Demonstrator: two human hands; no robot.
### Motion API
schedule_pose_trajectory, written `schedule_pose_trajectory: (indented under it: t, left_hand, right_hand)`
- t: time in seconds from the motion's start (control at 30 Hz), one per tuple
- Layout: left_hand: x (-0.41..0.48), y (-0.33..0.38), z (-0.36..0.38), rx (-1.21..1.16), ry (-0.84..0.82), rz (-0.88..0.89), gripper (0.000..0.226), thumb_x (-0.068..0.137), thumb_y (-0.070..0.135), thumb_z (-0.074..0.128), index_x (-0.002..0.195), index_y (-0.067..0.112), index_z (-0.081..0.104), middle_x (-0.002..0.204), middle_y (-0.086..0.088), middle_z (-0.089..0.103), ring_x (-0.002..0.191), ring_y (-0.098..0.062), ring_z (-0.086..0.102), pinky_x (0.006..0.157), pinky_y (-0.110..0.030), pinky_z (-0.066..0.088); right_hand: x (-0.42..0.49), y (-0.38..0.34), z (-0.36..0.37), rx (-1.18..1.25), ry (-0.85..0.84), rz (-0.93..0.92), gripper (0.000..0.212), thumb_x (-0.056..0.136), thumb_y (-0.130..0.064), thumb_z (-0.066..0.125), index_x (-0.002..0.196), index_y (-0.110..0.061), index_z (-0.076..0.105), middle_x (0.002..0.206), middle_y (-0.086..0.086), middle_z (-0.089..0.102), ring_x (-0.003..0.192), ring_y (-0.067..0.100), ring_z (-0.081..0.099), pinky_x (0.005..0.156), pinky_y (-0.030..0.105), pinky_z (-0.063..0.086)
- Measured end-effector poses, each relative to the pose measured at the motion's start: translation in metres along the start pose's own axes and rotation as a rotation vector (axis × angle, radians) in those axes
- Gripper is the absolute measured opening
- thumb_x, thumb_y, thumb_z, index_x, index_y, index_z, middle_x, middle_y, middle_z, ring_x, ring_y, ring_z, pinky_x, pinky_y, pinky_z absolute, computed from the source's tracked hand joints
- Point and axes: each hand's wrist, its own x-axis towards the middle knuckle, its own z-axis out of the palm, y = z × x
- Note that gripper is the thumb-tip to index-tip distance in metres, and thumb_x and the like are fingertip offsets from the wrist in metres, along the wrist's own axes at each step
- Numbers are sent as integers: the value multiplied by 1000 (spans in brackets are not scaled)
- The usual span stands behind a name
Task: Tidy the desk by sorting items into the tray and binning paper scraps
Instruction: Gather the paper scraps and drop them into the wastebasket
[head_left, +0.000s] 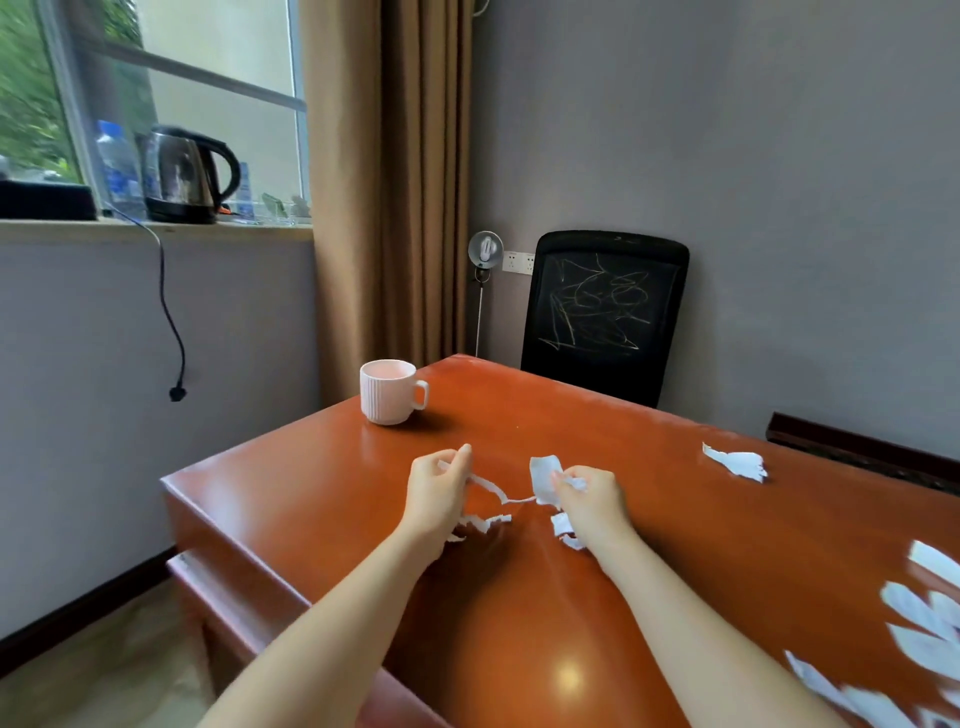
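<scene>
Centrally, the left hand (439, 493) pinched one end of a thin torn white paper strip (488, 483) between thumb and curled fingers. The right hand (592, 499) pinched a wider torn white paper scrap (544, 475), which the strip's far end met. Small white shreds (483, 522) lay on the glossy reddish-brown wooden desk (311, 467) just beneath both hands. A lone torn white piece (737, 462) lay at two o'clock and blurred white scraps (924, 623) at four o'clock. A ribbed white ceramic mug (389, 397) stood at eleven o'clock.
</scene>
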Motion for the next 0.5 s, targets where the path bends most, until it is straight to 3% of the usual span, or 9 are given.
schedule_pose_trajectory:
  t: [0.1,0.2,0.27,0.43,0.5]
  left_hand:
    - [-5,17,-33,-21,49,29,40,98,27,46,61,11,46,51,-3,42,41,-8,40,44,-17,37]
    - [-6,37,-68,48,103,80,39,97,26,47,65,6,54,48,-2,44,41,-10,40,40,-17,37]
    - [-6,48,-91,94,132,90,42,97,26,47,58,12,52,46,-1,43,40,-12,39,36,-16,35]
    - [-4,61,-159,135,230,115,47,96,26,48,51,13,42,31,8,37,29,-8,31,37,-15,29]
    - [-8,59,-190,145,289,124,48,95,25,48,49,14,38,29,7,34,27,-9,28,39,-16,28]
  right_hand:
    - [-18,-16,5,80,-25,0,25,96,-21,49,75,-11,57,64,1,49,59,16,49,44,19,38]
    - [-35,-44,13,150,-73,-23,29,95,-21,49,67,-16,53,66,1,50,58,14,51,40,18,40]
    - [-44,-67,23,158,-103,-53,30,95,-24,50,66,-18,51,68,1,50,61,14,51,44,19,43]
    - [-69,-127,61,244,-275,-135,22,96,-29,51,96,-10,61,87,2,56,68,14,51,57,25,50]
    - [-82,-147,81,270,-317,-209,25,96,-28,52,96,-6,63,86,4,58,71,15,53,69,32,55]
